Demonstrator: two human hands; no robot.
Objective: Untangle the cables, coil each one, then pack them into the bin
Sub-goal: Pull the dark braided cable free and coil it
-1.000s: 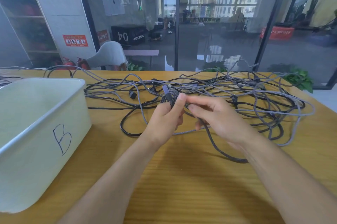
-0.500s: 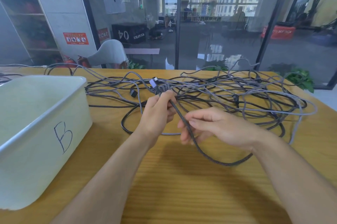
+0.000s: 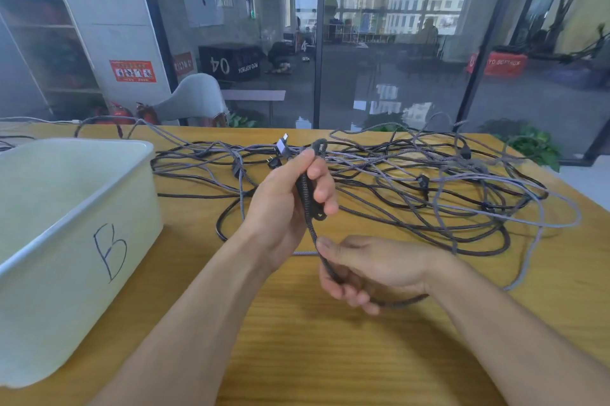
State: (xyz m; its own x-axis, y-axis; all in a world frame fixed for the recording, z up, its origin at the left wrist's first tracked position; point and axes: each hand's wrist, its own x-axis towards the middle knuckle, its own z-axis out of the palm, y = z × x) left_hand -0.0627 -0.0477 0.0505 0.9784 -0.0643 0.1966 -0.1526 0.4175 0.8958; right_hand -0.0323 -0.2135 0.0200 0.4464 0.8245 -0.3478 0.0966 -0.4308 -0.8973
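My left hand (image 3: 284, 204) grips a small coil of dark braided cable (image 3: 305, 194) above the wooden table, its silver plug (image 3: 282, 144) sticking up past my fingers. The same cable runs down into my right hand (image 3: 369, 268), which pinches it between thumb and fingers nearer to me, then trails off to the right. A large tangle of grey and black cables (image 3: 429, 187) sprawls across the far half of the table. The white bin (image 3: 99, 194) marked "B" stands at the left.
The wooden table (image 3: 313, 356) stretches toward me below my hands. Its far edge meets a glass wall with a grey chair (image 3: 194, 98) behind it. Potted plants (image 3: 528, 144) sit past the right corner.
My left hand has lifted and turned with more cable gathered in it. My right hand has slid down the cable, toward me.
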